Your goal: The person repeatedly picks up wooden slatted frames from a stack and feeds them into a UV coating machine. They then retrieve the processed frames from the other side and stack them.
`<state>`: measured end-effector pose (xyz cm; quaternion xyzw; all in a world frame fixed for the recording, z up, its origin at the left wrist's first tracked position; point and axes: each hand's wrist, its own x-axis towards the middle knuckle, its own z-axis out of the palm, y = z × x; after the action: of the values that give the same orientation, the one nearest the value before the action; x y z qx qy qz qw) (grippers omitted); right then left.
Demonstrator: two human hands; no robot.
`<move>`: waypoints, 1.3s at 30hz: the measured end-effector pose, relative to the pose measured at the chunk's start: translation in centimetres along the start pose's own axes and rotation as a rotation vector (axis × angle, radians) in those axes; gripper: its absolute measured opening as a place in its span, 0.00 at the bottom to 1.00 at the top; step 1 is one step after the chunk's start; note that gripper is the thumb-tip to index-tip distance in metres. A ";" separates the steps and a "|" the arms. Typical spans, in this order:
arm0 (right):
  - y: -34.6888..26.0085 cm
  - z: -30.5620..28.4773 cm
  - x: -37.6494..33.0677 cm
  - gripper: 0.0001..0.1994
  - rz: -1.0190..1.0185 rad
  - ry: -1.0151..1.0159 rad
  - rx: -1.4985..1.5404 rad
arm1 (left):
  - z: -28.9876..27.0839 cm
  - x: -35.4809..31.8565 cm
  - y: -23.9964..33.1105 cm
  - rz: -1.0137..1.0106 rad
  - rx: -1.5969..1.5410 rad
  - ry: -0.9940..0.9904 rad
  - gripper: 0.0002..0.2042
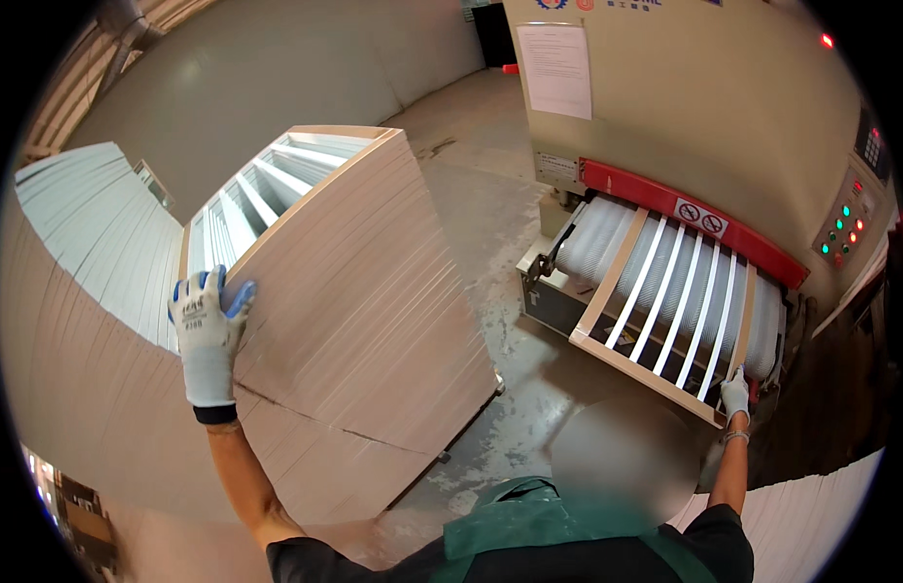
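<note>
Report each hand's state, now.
Left hand: open, at the corner of the tall stack of frames.
Right hand: closed, holding the near right corner of the slatted frame.

A plain grey wall [325, 68] stands beyond the scuffed concrete floor [486, 185], under dull light.

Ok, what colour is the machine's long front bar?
The bar is red; the head view shows it best.

Open floor [486, 209] separates the stacked frames [364, 282] from the conveyor [595, 243], whose far side a red guard [656, 193] blocks.
</note>
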<state>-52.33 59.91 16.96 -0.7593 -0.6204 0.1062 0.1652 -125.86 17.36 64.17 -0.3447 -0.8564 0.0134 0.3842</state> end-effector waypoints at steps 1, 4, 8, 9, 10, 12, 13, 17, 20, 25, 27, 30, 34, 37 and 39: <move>-0.7 -0.7 0.3 0.37 0.062 -0.040 -0.021 | 0.0 0.3 -0.1 0.072 0.003 0.066 0.25; -3.6 -3.5 0.4 0.38 0.034 -0.105 -0.216 | -1.1 -0.1 -0.6 0.074 -0.126 0.023 0.24; -12.2 -5.8 -2.2 0.34 -0.119 0.210 -0.244 | -3.3 -2.9 -0.3 0.192 -0.111 0.094 0.20; -14.8 -6.4 -2.8 0.34 -0.257 0.212 -0.093 | -3.9 -4.1 0.2 0.216 -0.101 0.146 0.20; -17.7 -7.0 -3.6 0.33 -0.332 0.219 0.014 | -4.7 -5.4 0.7 0.237 -0.105 0.168 0.20; -24.3 -8.9 -5.2 0.29 -0.450 -0.066 0.483 | -6.6 -8.2 1.6 0.237 -0.069 0.199 0.21; -27.8 -10.1 -6.2 0.26 -0.448 -0.340 0.805 | -7.7 -9.7 1.8 0.267 -0.097 0.187 0.21; -39.7 -14.6 -12.8 0.27 -0.529 -1.064 1.544 | -11.7 -15.3 1.5 0.376 -0.139 0.123 0.21; -45.3 -17.6 -16.3 0.35 -0.433 -1.434 1.667 | -11.5 -18.5 2.1 0.387 -0.221 0.032 0.21; -44.7 -17.8 -20.6 0.22 -0.663 -1.179 1.498 | -6.0 -22.4 3.1 0.454 -0.291 -0.004 0.19; -42.9 -14.7 -22.8 0.23 -0.598 -0.922 1.271 | -3.5 -23.3 3.7 0.478 -0.289 0.063 0.19; -39.3 -9.8 -25.2 0.20 -0.437 -0.549 1.110 | -0.9 -24.0 5.1 0.533 -0.377 -0.015 0.13; -32.2 -6.9 -26.1 0.16 -0.184 -0.285 1.221 | 1.4 -23.3 7.9 0.726 -0.494 0.023 0.15; -26.7 -6.9 -27.4 0.17 -0.104 -0.091 1.228 | 3.4 -22.4 10.4 0.818 -0.605 -0.017 0.14; -23.4 -7.5 -28.5 0.16 -0.020 -0.047 1.239 | 5.2 -22.1 12.9 0.882 -0.684 -0.054 0.14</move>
<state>-76.74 35.25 31.55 -0.5138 -0.4542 0.4618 0.5625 -111.51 15.19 42.45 -0.7750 -0.5960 -0.0969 0.1864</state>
